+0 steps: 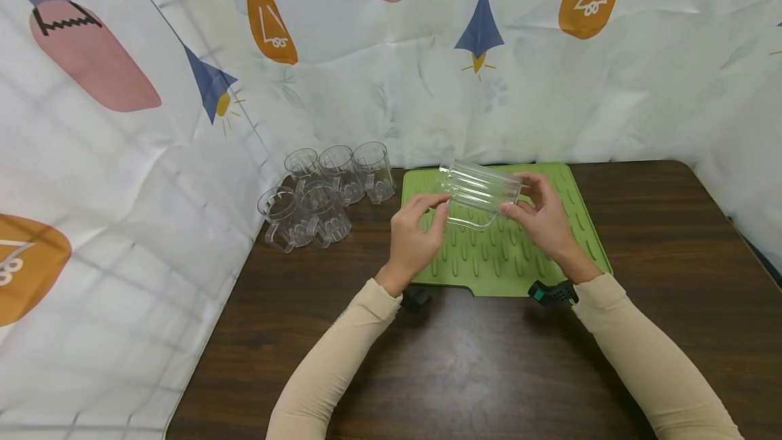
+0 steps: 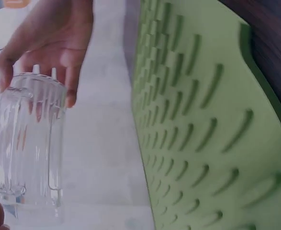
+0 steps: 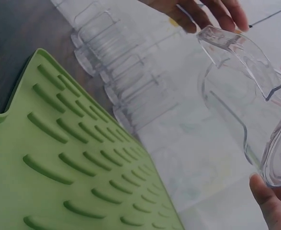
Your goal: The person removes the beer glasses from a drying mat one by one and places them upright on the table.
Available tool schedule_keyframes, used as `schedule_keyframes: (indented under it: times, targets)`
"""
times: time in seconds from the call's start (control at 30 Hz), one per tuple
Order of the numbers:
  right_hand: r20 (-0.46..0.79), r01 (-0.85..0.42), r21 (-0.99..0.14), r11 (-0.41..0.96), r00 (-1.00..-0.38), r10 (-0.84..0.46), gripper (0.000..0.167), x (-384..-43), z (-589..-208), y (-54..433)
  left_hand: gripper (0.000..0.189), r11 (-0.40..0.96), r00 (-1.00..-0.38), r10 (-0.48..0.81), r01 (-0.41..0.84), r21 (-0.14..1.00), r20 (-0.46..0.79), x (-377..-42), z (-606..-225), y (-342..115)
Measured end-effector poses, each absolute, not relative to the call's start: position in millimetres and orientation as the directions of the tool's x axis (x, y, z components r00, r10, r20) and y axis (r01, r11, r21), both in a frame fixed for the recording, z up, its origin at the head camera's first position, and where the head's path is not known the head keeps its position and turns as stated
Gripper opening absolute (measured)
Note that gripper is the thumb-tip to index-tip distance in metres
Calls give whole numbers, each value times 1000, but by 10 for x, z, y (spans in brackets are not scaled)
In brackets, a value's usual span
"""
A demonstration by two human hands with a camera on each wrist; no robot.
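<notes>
A clear glass mug (image 1: 482, 185) is held on its side above a green ridged drying mat (image 1: 501, 282), its handle facing me. My right hand (image 1: 546, 219) grips the mug's right end between thumb and fingers; in the left wrist view, the right hand's fingers (image 2: 75, 72) spread around that end. At the mug's left end, my left hand (image 1: 415, 236) pinches near the handle with thumb and forefinger. Fingertips of the left hand (image 3: 214, 14) touch by the handle (image 3: 241, 52) in the right wrist view.
Several similar glass mugs (image 1: 330, 212) stand upright in a cluster left of the mat. The dark wooden table (image 1: 464, 372) extends around the mat. A white patterned curtain (image 1: 391, 100) hangs behind the table and along its left side.
</notes>
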State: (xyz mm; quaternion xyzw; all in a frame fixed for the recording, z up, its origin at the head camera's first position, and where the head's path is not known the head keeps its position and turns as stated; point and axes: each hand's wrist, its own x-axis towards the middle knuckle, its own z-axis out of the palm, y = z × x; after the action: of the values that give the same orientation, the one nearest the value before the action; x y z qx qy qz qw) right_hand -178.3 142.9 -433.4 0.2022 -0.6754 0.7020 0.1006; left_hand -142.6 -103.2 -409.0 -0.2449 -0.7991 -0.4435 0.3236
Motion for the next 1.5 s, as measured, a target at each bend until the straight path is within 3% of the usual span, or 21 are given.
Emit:
schedule_keyframes:
  times: [0.2, 0.4, 0.53, 0.63, 0.8, 1.17, 1.5]
  targets:
    - [447, -437, -893, -104, -888, -106, 52, -1807, -4331, 1430, 22, 255, -844, -16, 515, 818, 537, -1416, -4122, -1069]
    - [468, -452, -879, -153, -879, -92, 52, -1826, -4315, 1438, 27, 71, -902, -82, 419, 905, 424, -1412, -4141, -1052]
    - [477, -462, -873, -154, -875, -80, 52, -1836, -4295, 1433, 27, -128, -946, -112, 319, 939, 306, -1420, -4209, -1017]
    - [481, -466, -870, -161, -873, -75, 52, -1840, -4287, 1426, 24, -315, -977, -99, 212, 925, 190, -1425, -4300, -997]
    - [482, -464, -867, -181, -874, -69, 53, -1849, -4294, 1414, 17, -496, -997, -33, 73, 865, 65, -1414, -4392, -960]
    - [468, -453, -873, -179, -883, -47, 53, -1856, -4308, 1355, 21, -648, -999, 43, -37, 761, -13, -1425, -4408, -816]
    - [457, -445, -878, -178, -889, -28, 54, -1854, -4320, 1286, 31, -724, -995, 98, -75, 686, -5, -1399, -4397, -647]
